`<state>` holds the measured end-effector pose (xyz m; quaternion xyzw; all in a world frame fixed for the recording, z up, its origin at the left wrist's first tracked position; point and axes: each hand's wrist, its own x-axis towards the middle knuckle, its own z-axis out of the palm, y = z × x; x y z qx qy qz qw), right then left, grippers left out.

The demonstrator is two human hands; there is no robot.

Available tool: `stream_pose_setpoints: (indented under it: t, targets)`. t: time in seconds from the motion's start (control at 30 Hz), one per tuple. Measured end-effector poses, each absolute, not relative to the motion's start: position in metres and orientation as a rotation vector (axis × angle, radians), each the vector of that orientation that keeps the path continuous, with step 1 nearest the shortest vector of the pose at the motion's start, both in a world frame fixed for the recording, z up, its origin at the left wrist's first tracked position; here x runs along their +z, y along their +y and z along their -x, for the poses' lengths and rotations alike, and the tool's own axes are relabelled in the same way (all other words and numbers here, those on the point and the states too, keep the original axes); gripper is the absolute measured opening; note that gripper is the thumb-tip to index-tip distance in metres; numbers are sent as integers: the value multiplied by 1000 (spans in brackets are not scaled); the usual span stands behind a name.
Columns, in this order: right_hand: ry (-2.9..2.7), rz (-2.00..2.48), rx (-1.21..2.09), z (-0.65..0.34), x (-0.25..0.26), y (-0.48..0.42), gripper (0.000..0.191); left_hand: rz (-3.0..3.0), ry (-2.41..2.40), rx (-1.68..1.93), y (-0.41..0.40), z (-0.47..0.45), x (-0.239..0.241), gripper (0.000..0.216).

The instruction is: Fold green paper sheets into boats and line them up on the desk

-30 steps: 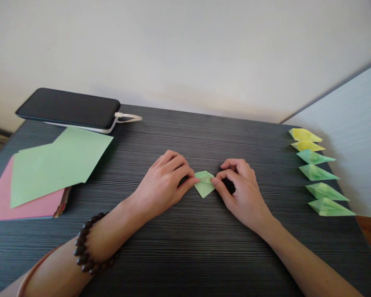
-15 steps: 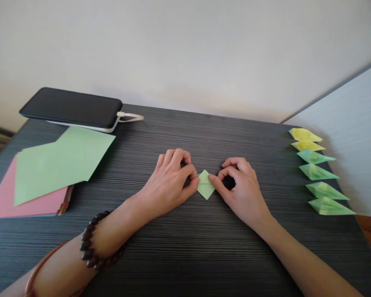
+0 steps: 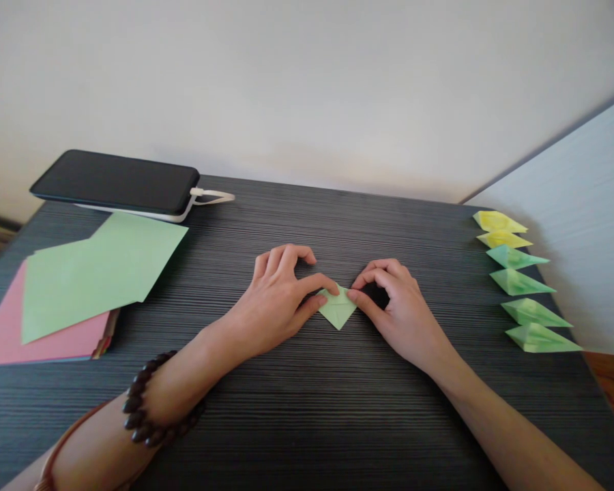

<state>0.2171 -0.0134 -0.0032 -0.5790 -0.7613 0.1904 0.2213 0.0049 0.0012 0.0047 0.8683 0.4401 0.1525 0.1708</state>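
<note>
A folded paper (image 3: 338, 315) lies on the table (image 3: 307, 423) between the two hands, the left hand (image 3: 273, 303) touching its left side and the right hand (image 3: 396, 310) at its right corner. At the far left, a phone (image 3: 117, 181) rests on a flat block (image 3: 174, 217), with a cable (image 3: 217, 199) at its right end. Just in front of these, overlapping loose sheets (image 3: 82, 283) lie on a stack of paper (image 3: 0, 341), reaching rightward past it. Along the table's right edge, six folded pieces (image 3: 522, 281) run from far to near (the nearest sits farthest right). A wall (image 3: 307, 88) stands behind the table; a panel (image 3: 588, 232) stands to the right, past the pieces.
</note>
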Motion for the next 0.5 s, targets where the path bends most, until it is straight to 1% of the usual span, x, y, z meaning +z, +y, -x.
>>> stream_pose_setpoints:
  t: [0.2, 0.33, 0.4, 0.5]
  targets:
    - [-2160, 1521, 612, -225, 2, -9, 5, -2522, 1203, 476, 5, -2, 1, 26]
    - [-2177, 1475, 585, -225, 1, -11, 6, -2567, 1160, 507, 6, 1, -1, 28]
    - [-2208, 1400, 530, -225, -1, -14, 12, -2575, 1164, 484, 6, 2, -1, 28]
    - [-2309, 1270, 420, -226, -5, -19, 24, -2552, 1205, 429, 6, 3, 0, 30]
